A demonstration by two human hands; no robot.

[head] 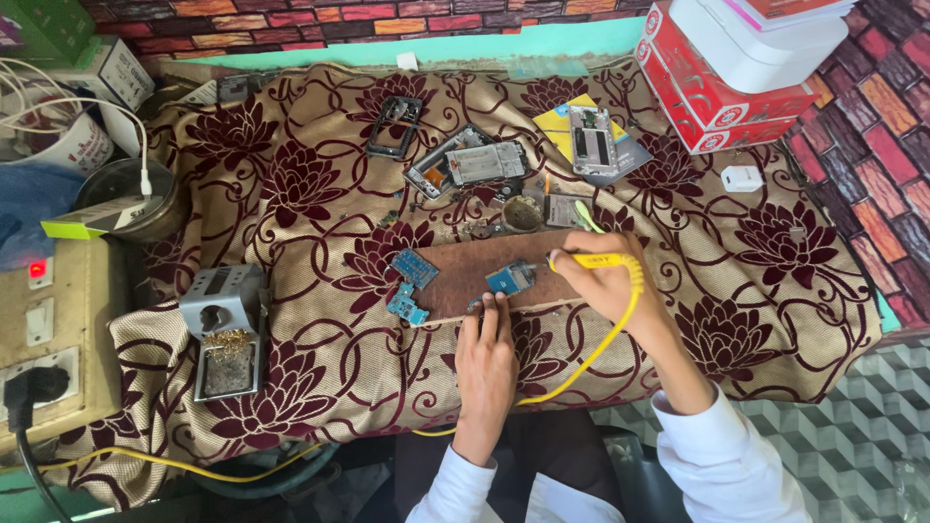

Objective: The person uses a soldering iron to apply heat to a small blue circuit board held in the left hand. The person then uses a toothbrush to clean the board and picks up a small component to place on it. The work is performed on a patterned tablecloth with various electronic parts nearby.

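Observation:
My right hand (608, 283) grips a yellow soldering iron (587, 261) whose tip points left at a small blue circuit board (509, 279) on a brown wooden board (465, 276). The iron's yellow cord (591, 353) loops down past my wrist. My left hand (486, 363) lies flat on the cloth, its fingertips touching the wooden board's near edge just below the blue circuit board. Two more blue circuit boards (412, 268) lie at the wooden board's left end.
A floral cloth (320, 194) covers the table. Opened phone frames (465, 163) and a small round tin (522, 214) lie beyond the board. A grey iron stand (225, 329) sits left, a socket box (39, 339) far left, red and white boxes (736, 68) at back right.

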